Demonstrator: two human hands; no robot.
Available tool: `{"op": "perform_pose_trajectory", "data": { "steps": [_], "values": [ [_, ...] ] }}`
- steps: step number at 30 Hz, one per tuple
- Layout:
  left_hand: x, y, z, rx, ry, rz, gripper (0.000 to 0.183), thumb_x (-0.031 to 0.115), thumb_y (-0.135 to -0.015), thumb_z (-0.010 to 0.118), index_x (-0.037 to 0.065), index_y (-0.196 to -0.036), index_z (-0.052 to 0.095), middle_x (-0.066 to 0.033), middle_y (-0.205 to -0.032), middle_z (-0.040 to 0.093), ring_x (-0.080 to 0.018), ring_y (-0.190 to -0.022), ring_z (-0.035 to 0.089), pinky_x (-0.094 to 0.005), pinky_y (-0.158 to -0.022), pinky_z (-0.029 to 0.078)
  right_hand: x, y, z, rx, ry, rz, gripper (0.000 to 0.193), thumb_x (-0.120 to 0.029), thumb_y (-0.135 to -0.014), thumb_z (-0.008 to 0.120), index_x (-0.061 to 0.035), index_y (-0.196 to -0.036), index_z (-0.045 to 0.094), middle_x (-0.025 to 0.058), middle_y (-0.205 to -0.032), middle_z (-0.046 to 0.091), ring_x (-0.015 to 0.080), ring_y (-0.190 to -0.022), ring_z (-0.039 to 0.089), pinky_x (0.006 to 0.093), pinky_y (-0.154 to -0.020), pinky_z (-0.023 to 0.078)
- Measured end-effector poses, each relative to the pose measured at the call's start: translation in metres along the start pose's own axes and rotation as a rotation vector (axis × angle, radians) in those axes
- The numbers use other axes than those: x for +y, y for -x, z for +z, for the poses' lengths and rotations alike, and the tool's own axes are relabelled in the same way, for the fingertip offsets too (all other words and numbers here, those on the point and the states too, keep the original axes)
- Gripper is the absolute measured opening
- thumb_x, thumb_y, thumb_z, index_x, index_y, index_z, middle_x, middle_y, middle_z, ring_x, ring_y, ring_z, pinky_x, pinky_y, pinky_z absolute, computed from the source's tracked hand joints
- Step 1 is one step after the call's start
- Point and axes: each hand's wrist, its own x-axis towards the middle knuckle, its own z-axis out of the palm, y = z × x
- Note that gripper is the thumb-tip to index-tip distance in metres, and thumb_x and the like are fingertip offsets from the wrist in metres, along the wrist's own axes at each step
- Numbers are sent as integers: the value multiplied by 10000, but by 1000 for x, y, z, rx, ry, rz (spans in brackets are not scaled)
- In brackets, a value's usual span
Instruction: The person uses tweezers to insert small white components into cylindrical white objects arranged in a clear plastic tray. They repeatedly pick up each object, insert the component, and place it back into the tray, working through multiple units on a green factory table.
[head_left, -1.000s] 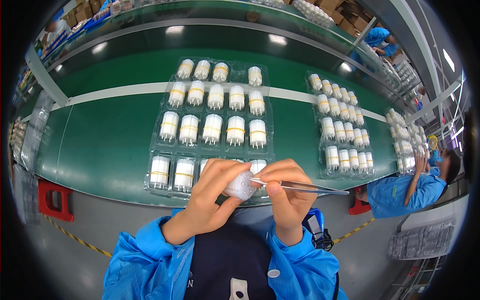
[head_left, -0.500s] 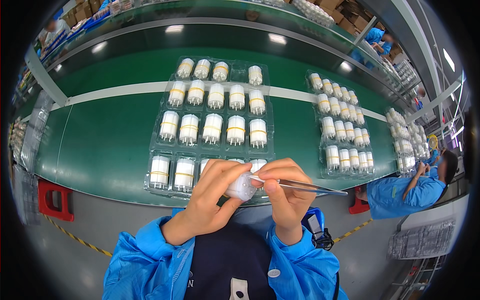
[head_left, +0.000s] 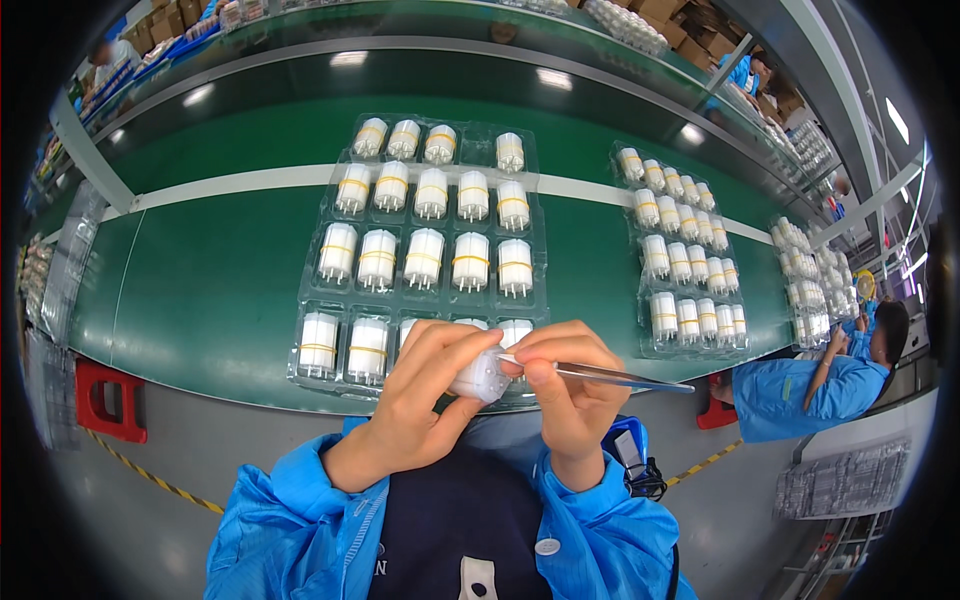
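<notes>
A white cylindrical part with small pins (head_left: pixel 484 380) is gripped in my left hand (head_left: pixel 410 405), its pin end turned toward my other hand. My right hand (head_left: pixel 575 395) pinches slim metal tweezers (head_left: pixel 640 378), whose handle end points off to the right. The pale tip at the front of my right fingers touches or nearly touches the pin end of the part; which, I cannot tell. Just beyond both hands lies a clear plastic tray (head_left: pixel 478 143) holding rows of similar white parts, each with a yellow band. My hands hide some of its nearest row.
A second clear tray (head_left: pixel 695 350) of banded white parts sits to the right on the green bench (head_left: pixel 220 270), with more trays (head_left: pixel 810 280) farther right. Red stools (head_left: pixel 112 402) stand below the bench edge. A person in blue (head_left: pixel 810 385) works at the right.
My hands and the part stay almost in place. The tweezers have turned slightly in my right fingers. The person at the right has shifted a little.
</notes>
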Motion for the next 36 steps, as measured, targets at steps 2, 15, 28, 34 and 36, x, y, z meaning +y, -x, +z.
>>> {"op": "perform_pose_trajectory", "data": {
  "steps": [2,15,28,34,36],
  "values": [
    [1,-1,0,8,-9,6,593,-100,-657,661,-28,-1240,584,-179,-1108,584,-344,-973,554,-400,-812,464,-5,-3,0,-39,79,-40,63,28,-830,685,22,-892,693,157,-869,686,212,-776,657,300,-693,523],
    [1,-2,0,-4,41,6,588,-96,-650,659,-43,-1232,590,-190,-1112,589,-350,-979,560,-405,-835,469,-8,-3,-3,-30,25,-15,85,46,-810,689,32,-894,688,155,-855,685,217,-777,657,306,-688,524],
    [-14,6,9,113,127,-36,601,-14,-703,779,-3,-1235,500,-183,-1140,609,-358,-1021,604,-414,-886,478,-16,-1,-1,-38,-208,60,138,-41,-808,718,17,-932,709,135,-895,693,228,-847,654,321,-762,518],
    [-7,11,10,34,222,-159,638,-4,-755,747,-30,-1310,432,-205,-1212,551,-347,-1093,572,-416,-932,461,-11,3,7,38,-34,34,164,-34,-832,703,22,-985,700,155,-940,685,227,-859,647,322,-768,521],
    [-6,9,8,11,180,-142,627,-29,-742,724,-31,-1308,453,-209,-1194,552,-361,-1091,554,-417,-924,452,-9,6,6,89,-82,39,154,-28,-849,690,38,-988,685,165,-959,680,217,-857,651,305,-755,522]
  ]
}}
